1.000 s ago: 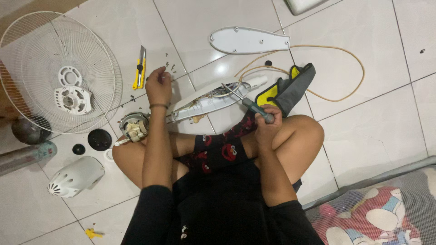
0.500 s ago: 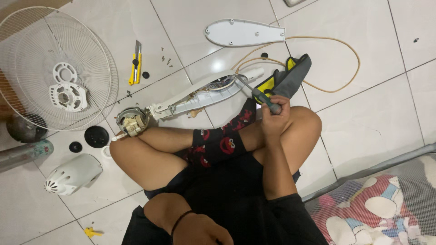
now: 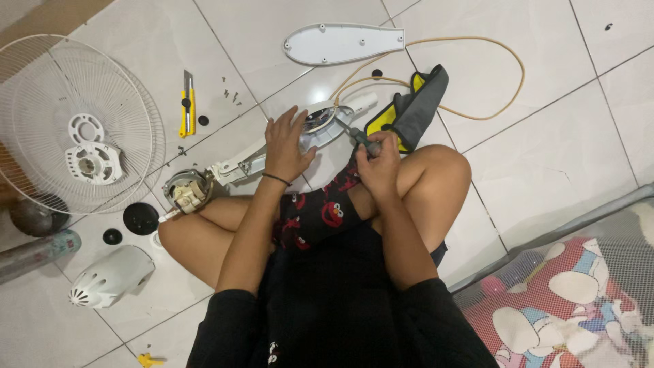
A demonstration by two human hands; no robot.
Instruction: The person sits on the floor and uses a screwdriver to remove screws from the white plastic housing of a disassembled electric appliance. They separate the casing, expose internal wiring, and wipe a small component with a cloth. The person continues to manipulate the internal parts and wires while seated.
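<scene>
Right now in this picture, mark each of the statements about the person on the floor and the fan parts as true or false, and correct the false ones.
1. The left hand lies on the white fan body. True.
2. The right hand holds a screwdriver with its tip at the fan body. True.
3. The yellow utility knife is in the left hand. False: it lies on the floor tiles, apart from both hands.
4. The wire fan guard stands on the person's lap. False: it lies on the floor to the left.
5. The white oval cover lies beyond the hands. True.
</scene>
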